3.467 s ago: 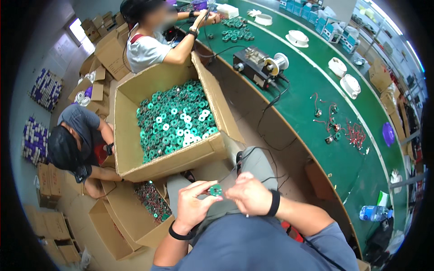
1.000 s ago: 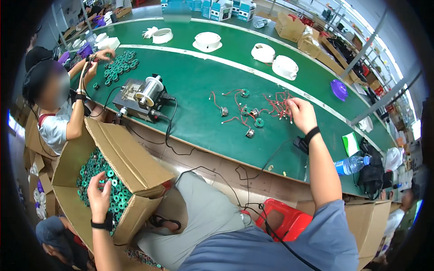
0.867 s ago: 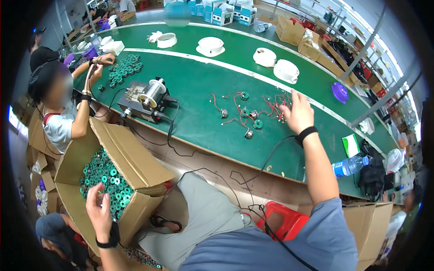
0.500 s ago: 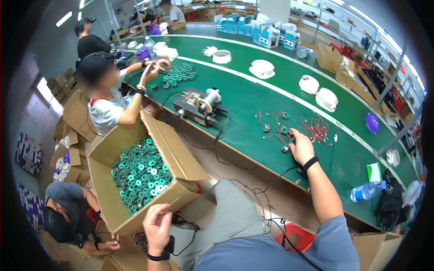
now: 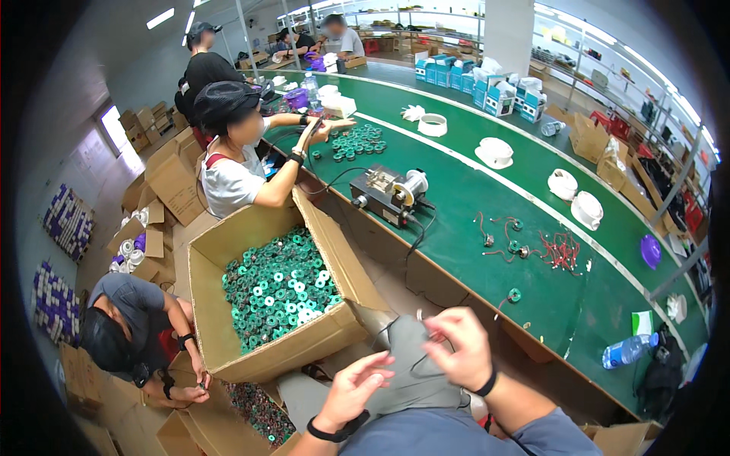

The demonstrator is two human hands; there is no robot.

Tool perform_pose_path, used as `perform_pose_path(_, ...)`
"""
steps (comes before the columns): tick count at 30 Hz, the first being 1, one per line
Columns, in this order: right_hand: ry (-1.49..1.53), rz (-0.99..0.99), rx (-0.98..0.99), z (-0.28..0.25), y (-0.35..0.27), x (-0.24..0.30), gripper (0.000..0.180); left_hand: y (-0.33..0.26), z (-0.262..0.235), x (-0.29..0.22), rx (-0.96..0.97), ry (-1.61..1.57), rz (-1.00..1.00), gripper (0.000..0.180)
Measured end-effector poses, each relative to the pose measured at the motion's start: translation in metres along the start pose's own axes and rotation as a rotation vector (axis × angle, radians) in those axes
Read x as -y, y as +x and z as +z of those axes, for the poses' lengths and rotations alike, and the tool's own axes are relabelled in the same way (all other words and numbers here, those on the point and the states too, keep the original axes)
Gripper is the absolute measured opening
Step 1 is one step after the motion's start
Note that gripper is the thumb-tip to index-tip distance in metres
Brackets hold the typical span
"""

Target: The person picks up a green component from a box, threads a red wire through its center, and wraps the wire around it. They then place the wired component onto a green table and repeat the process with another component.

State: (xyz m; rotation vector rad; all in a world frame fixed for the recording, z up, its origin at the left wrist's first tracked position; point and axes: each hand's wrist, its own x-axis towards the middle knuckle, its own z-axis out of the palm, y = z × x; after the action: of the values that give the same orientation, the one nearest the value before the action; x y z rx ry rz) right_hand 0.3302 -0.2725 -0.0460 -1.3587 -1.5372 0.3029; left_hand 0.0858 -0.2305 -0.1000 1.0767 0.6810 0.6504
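Thin wire (image 5: pixel 420 318), pinched at the fingertips of the right hand (image 5: pixel 460 349), sits just above the person's lap, near the front edge of the green bench (image 5: pixel 471 251). Only a short pale stub shows above the fingers; it points up and slightly far-left. Its full length and long axis cannot be made out, too small and partly hidden by the fingers.

Right hand: fingers curled, thumb and forefinger closed on the wire, black band on the wrist. Left hand (image 5: pixel 356 387): open, fingers spread and loosely bent, palm turned toward the right hand, holding nothing visible; black wristband. The two hands are near each other, not touching, both over the grey trousers.

To the left of the hands, a big open cardboard box (image 5: pixel 228 243) holds a heap of green ring-shaped coils (image 5: pixel 277 292), some with white centres. On the bench, far of the hands: one loose green coil (image 5: pixel 514 295) near the front edge, a scatter of coils with red leads (image 5: pixel 559 251) further right, and a small winding machine (image 5: pixel 389 195) with black cables. White ring parts (image 5: pixel 494 152) lie along the far strip of the bench. A plastic bottle (image 5: pixel 627 351) lies at the right end.

A second person in a dark cap (image 5: pixel 224 102) works at the bench far-left, and another crouches on the floor at left beside more boxes.
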Motion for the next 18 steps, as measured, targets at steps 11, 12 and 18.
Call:
perform_pose_path(11,-0.07,-0.431,0.179,0.056,-0.027,-0.003,0.067,-0.014,-0.036,0.038,-0.113,-0.143,-0.115,0.035)
perform_pose_path(12,-0.074,-0.507,0.271,0.055,-0.029,0.006,0.058,-0.017,-0.041,0.038,-0.038,-0.052,-0.107,0.029)
perform_pose_path(18,-0.14,-0.268,0.611,0.072,-0.03,-0.008,0.028,-0.03,-0.059,0.023,0.093,0.082,-0.303,0.037)
